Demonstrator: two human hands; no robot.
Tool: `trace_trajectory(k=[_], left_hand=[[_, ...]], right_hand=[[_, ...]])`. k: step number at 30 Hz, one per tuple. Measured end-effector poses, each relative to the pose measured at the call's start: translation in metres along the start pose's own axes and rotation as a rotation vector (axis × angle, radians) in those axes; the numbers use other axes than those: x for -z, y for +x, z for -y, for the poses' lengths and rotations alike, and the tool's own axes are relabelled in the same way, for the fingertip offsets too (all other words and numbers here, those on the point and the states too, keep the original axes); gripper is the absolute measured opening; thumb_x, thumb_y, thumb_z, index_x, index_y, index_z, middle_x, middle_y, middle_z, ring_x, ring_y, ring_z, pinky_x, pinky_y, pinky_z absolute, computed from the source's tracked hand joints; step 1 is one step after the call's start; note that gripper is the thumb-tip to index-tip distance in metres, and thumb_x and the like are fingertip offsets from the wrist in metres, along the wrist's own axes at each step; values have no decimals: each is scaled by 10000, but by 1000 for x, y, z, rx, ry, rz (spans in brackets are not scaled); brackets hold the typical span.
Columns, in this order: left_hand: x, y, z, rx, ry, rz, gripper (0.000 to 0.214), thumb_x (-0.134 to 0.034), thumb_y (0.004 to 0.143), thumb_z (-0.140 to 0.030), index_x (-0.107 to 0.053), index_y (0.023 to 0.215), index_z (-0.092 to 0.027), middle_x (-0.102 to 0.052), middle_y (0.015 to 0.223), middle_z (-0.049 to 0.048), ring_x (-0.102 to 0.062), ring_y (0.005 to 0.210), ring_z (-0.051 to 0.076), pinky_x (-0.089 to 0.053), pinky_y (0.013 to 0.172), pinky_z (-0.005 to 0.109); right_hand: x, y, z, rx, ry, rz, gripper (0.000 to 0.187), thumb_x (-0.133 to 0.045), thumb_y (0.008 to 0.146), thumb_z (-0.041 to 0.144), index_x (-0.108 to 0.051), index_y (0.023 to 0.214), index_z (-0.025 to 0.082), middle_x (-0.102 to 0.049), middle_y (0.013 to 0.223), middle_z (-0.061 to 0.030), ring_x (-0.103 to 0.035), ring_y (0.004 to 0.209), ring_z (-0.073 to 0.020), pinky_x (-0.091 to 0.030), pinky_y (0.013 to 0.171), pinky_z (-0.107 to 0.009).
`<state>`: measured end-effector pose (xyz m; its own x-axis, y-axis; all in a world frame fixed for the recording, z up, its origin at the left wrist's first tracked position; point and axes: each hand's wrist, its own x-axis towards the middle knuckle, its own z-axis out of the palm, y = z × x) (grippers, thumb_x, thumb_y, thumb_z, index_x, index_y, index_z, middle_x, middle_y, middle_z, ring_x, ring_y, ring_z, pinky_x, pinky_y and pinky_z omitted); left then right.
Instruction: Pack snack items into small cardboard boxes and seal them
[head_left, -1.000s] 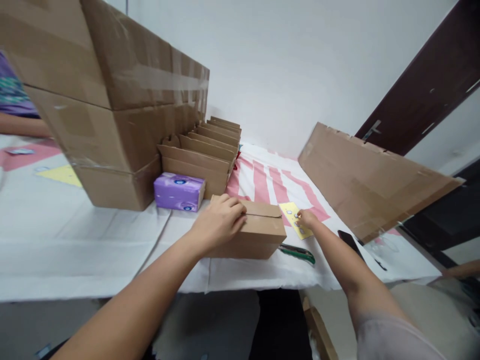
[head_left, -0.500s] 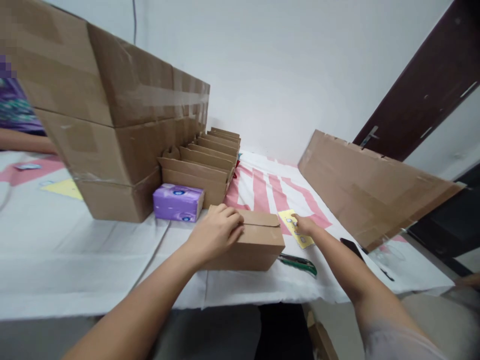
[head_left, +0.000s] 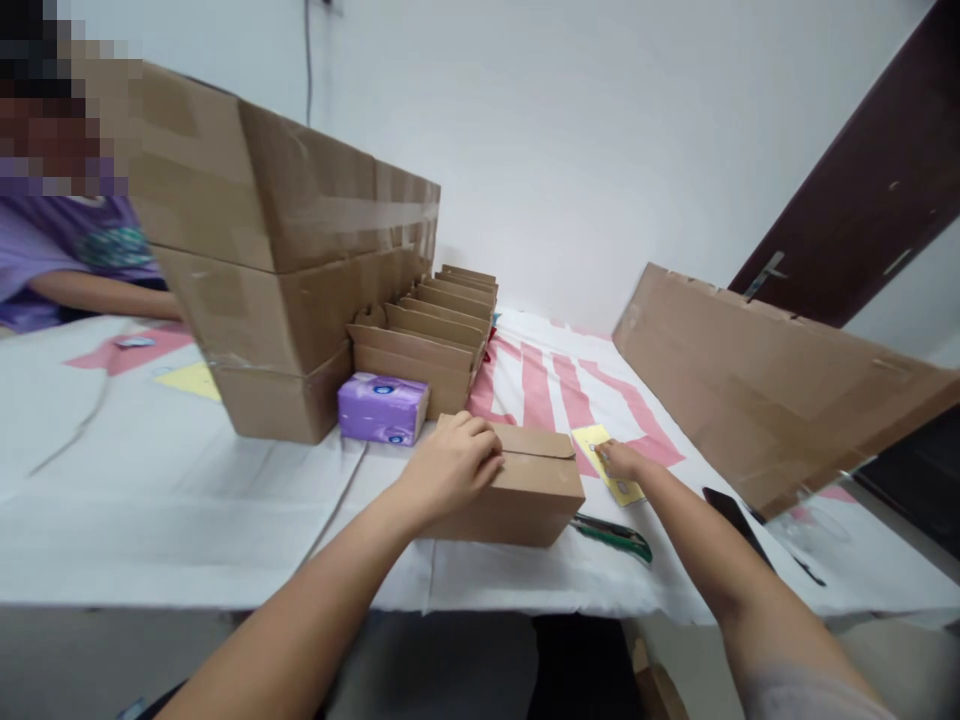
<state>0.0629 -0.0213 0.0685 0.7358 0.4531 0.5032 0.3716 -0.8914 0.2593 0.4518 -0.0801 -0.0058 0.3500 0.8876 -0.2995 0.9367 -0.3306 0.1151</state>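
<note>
A closed cardboard box with a folded top flap sits near the table's front edge. My left hand lies over its left end, fingers curled on the top. Farther right, a yellow sheet with small printed patches, like a sticker sheet, lies flat on the cloth. My right hand is on the sheet's right side, its fingers bent together against it; the fingertips are too small to make out clearly. Between box and sheet lies a green-handled utility knife.
A purple tissue pack stands behind the box, beside a row of open cartons. Tall stacked boxes rise at left, a person behind them. A cardboard panel and a black phone are at right.
The view has swung left, so everything sits farther right and more of the other person shows. My left hand stays on the box, and my right hand stays at the yellow sheet.
</note>
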Motion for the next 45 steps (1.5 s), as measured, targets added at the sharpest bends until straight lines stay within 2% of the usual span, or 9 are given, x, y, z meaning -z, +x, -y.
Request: trace_trajectory(k=[12,18,22,24,28,31,34,38,45], left_hand=[[38,-14,52,201,-237,80,370,-559,814,-402,-627,1133,-225,-590,1152,75,-551,1067,240,-415,934,346],[27,-13,65,158,-445,270,638,-736,605,-512,-619,1151,-204,-483,1339,89,-516,1176,261,-403,983,287],[26,-13,70,134,-524,267,666,-762,579,-474,-608,1144,-155,-529,1279,117,-538,1140,257,-415,958,280],[26,-14,72,124,-565,263,652,-768,572,-450,-607,1131,-157,-553,1248,109,-548,1115,252,-424,936,284],[24,-17,77,118,-620,251,637,-777,546,-427,-599,1102,-174,-597,1175,78,-564,1064,244,-436,884,292],[25,-17,78,157,-640,263,663,-792,516,-433,-580,1090,-178,-609,1142,72,-563,1046,244,-435,859,292],[26,-16,78,196,-639,278,722,-804,487,-449,-548,1107,-184,-612,1126,66,-559,1033,245,-436,836,291],[22,-15,79,198,-639,257,753,-800,487,-445,-508,1126,-172,-603,1108,64,-570,987,225,-438,812,276],[18,-15,82,157,-649,229,694,-789,504,-441,-523,1080,-160,-599,1077,61,-565,966,218,-430,790,265]], right_hand=[[-2,-53,13,-52,173,-229,425,-376,878,167,-531,1267,93,-507,1344,-169,-498,1215,-251,-395,987,-353],[-37,-116,46,249,283,-147,518,-651,679,251,-596,1189,177,-649,1134,-89,-598,1042,-240,-454,914,-340],[-49,-129,48,288,302,-235,438,-549,666,157,-611,1099,187,-645,1064,-86,-588,1016,-237,-435,925,-369],[-32,-127,42,253,271,-318,392,-516,682,160,-599,1064,192,-636,1053,-88,-587,1001,-240,-444,908,-379],[37,-130,49,151,161,-743,375,-462,791,239,-528,1154,171,-587,1081,-137,-559,1012,-273,-459,864,-417],[84,-142,93,348,-16,-951,422,-444,842,221,-471,1263,208,-573,1116,-126,-557,986,-260,-458,822,-402],[107,-150,155,627,-238,-964,410,-428,881,148,-498,1273,243,-598,1109,-94,-550,998,-229,-417,844,-367],[114,-141,216,730,-447,-923,399,-433,905,132,-527,1275,246,-609,1040,-84,-539,917,-200,-361,815,-341],[124,-136,237,765,-724,-916,339,-453,908,162,-549,1230,205,-603,958,-97,-483,841,-215,-299,738,-355]])
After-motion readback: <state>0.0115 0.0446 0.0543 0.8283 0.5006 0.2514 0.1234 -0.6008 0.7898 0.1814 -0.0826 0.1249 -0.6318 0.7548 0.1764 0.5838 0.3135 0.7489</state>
